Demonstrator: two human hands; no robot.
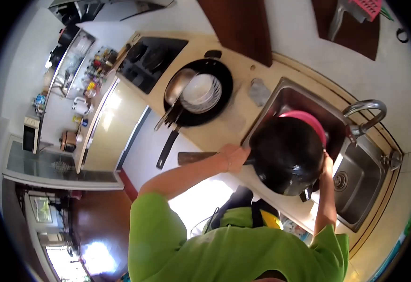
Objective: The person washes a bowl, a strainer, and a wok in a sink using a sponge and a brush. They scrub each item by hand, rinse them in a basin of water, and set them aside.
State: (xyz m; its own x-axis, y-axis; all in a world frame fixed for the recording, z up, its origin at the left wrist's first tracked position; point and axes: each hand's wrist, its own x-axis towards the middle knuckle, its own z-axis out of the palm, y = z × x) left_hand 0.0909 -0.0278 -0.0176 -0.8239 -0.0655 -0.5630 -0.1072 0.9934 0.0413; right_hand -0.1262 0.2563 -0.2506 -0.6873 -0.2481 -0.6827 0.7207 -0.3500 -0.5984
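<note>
A black wok [286, 152] is held over the near part of the left sink basin and the counter edge. My left hand [234, 157] is closed around its handle near the pan, and the wooden handle end [196, 158] sticks out to the left. My right hand [326, 165] grips the wok's right rim, its fingers partly hidden. A small black side handle [305, 194] shows at the wok's lower edge. Behind the wok, a pink basin [307, 118] sits in the sink, mostly covered.
Left of the sink [287, 89], a black frying pan [222, 101] holds a white bowl [199, 89], a patterned bowl and a metal ladle [179, 84]. A black stove [151, 61] is farther left. The faucet [367, 113] arches at the right, beside a second basin [363, 183].
</note>
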